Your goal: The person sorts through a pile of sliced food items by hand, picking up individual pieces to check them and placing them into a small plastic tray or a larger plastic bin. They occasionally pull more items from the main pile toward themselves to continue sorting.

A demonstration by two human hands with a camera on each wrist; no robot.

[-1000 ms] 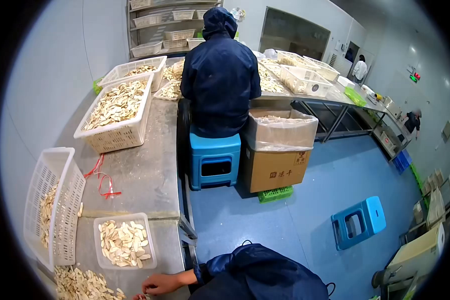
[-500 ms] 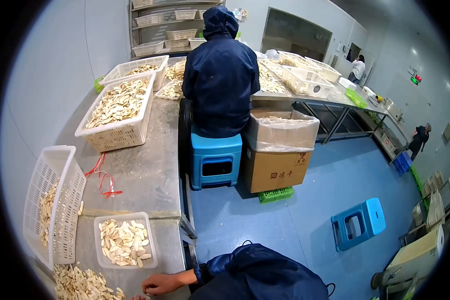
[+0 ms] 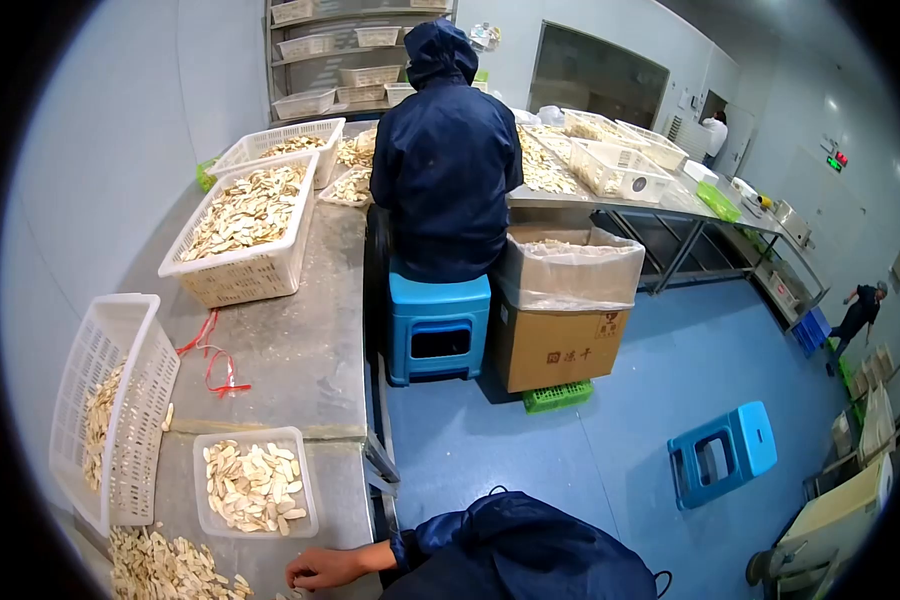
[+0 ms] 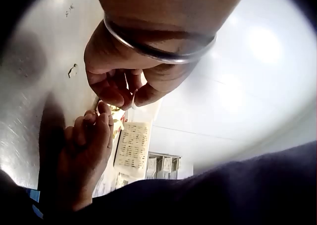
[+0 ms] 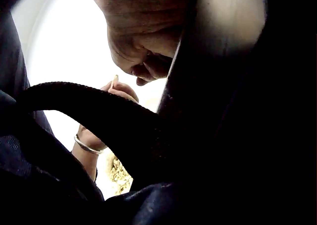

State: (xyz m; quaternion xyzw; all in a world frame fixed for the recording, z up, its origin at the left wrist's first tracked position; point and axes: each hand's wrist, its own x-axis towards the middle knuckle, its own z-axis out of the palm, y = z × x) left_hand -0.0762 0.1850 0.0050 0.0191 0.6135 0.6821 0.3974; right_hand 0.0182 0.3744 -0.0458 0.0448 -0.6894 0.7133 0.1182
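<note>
Pale dried slices fill a clear tub [image 3: 255, 487] and lie in a loose pile [image 3: 165, 568] beside it at the lower left. My left hand [image 4: 143, 61], with a bangle at the wrist, pinches a pale slice [image 5: 114, 82] between thumb and fingers. My right hand [image 3: 320, 568] is over the table near the tub's lower right corner. Its fingers are loosely curled near the left fingertips in the left wrist view, with nothing visible in them. The head view's bottom edge cuts off most of the left hand.
A tilted white basket [image 3: 142, 430] stands at the left, a full basket [image 3: 245, 275] behind it. Red ties [image 3: 215, 352] lie between. A seated person [image 3: 445, 150] works ahead, beside a lined carton [image 3: 560, 350]. A blue stool [image 3: 725, 455] stands on the floor at the right.
My right hand stays near the tub, while the left hand's visible part has sunk lower at the head view's bottom edge. The dark-clothed person at the far right has walked nearer.
</note>
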